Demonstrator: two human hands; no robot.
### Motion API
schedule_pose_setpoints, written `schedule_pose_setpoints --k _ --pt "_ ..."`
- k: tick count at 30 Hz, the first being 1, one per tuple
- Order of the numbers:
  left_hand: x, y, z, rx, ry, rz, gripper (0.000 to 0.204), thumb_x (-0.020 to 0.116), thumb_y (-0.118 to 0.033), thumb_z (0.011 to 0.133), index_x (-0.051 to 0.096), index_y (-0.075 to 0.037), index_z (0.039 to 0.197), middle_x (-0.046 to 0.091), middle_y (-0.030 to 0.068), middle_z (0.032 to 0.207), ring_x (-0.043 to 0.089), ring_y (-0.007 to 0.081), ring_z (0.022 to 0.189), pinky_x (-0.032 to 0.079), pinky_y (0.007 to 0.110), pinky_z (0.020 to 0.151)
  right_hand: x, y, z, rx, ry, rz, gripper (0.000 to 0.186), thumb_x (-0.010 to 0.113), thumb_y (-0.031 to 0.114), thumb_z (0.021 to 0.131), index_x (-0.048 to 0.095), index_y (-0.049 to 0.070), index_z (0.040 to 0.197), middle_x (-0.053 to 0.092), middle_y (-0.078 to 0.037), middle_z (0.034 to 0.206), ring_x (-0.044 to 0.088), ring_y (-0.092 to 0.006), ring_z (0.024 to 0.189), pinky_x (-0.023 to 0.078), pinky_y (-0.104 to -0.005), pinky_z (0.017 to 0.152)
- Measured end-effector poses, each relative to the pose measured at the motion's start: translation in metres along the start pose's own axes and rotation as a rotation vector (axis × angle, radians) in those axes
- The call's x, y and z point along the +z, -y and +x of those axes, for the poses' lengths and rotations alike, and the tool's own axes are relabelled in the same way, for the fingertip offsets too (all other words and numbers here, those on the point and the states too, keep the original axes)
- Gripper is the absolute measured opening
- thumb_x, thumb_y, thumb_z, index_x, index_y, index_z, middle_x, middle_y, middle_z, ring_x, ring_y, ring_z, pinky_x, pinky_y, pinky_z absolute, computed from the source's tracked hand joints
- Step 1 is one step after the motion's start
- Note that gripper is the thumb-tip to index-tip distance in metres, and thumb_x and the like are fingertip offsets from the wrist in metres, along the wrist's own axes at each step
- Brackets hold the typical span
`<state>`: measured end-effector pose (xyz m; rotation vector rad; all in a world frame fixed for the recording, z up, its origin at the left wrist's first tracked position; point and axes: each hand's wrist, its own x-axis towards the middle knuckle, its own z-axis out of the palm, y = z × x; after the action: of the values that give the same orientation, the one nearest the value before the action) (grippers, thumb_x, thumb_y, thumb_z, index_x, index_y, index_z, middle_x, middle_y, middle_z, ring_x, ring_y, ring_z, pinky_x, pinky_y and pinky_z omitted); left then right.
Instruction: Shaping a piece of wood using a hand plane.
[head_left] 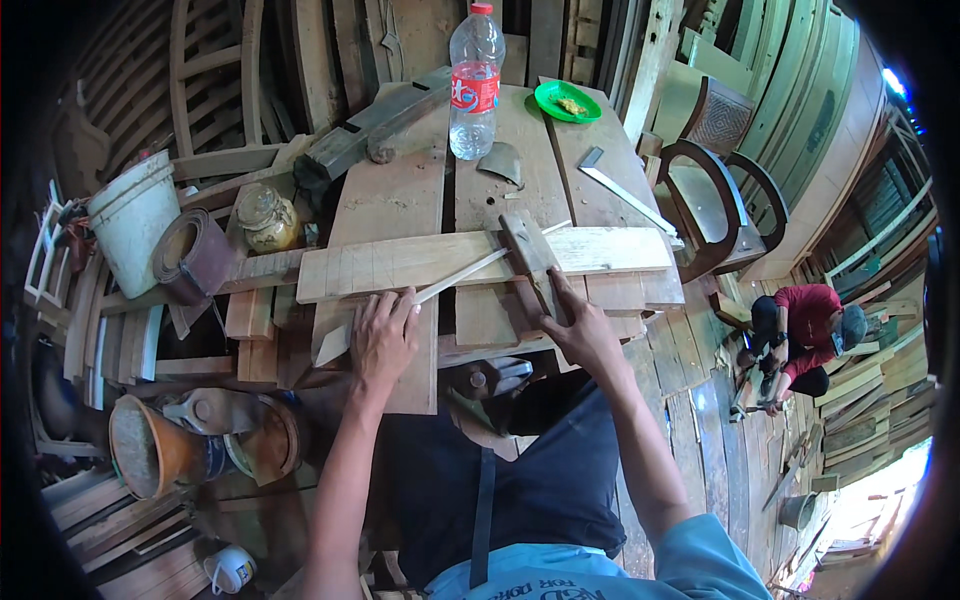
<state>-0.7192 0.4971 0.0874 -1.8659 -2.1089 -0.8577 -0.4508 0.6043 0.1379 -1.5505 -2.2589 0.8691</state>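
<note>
A long pale wooden plank [400,265] is laid across the rough wooden counter [400,190]. It is pressed flat by the left hand [383,338], fingers extended beside a thin pale strip [455,280]. A wooden try square [530,260] is gripped by the curled right hand [585,335].

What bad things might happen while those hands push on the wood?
The long pale plank sticks out past the bench on the left side, so it might tip or slide if pressed hard. The plastic water bottle stands upright on the same bench and may topple if the bench shakes. The left hand rests flat on the thin wood strip, and the right hand is on the wooden square, so splinters or a pinch seem possible.
</note>
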Motion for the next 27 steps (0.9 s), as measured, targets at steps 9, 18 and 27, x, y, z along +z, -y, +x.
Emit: schedule_pose_setpoints --k 9,18,27 --pt "0.002 0.0 -0.001 0.006 -0.011 0.021 0.028 0.058 -0.02 0.091 0.065 -0.006 0.114 0.06 0.01 0.092 0.059 0.0279 0.086 0.047 0.041 0.078 0.001 -0.001 0.0 -0.034 -0.09 -0.141 0.074 0.064 0.036 0.083 0.032 0.029 0.149 0.058 -0.03 0.103 0.061 -0.047 0.097 0.049 -0.0498 0.085" --pt "0.001 -0.004 0.002 0.005 -0.019 0.019 0.028 0.059 -0.019 0.091 0.066 -0.005 0.114 0.059 0.0099 0.091 0.057 0.0274 0.087 0.047 0.041 0.078 0.005 0.003 0.002 -0.067 -0.112 -0.147 0.074 0.064 0.035 0.084 0.032 0.024 0.15 0.056 -0.031 0.102 0.061 -0.0474 0.093 0.049 -0.0499 0.084" --pt "0.0 -0.004 0.005 0.016 -0.012 0.011 0.027 0.059 -0.018 0.09 0.066 -0.006 0.114 0.059 0.0098 0.092 0.058 0.0277 0.087 0.047 0.041 0.078 0.0 -0.01 0.005 -0.054 -0.184 -0.137 0.071 0.062 0.032 0.086 0.032 0.012 0.148 0.062 -0.027 0.09 0.064 -0.0457 0.081 0.051 -0.0517 0.071"
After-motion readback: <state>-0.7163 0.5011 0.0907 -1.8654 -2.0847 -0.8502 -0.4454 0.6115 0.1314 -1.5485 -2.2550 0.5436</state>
